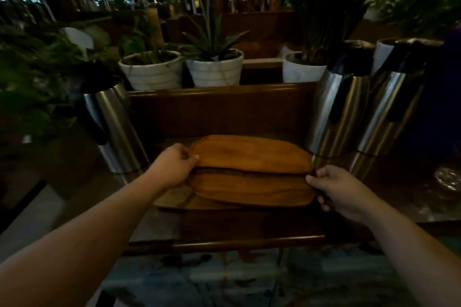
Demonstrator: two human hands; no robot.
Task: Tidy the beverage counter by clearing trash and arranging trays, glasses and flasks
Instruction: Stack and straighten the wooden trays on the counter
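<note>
Trays are sitting stacked mid-counter, the arranging seemingly under way. The left hand is gripping the top tray's left end, thumb on its rim; the right hand is pinching the stack's right end. One flask is standing at the left edge, two flasks toward the right. A glass (blurred) is waiting at the right edge; no trash is showing.
</note>
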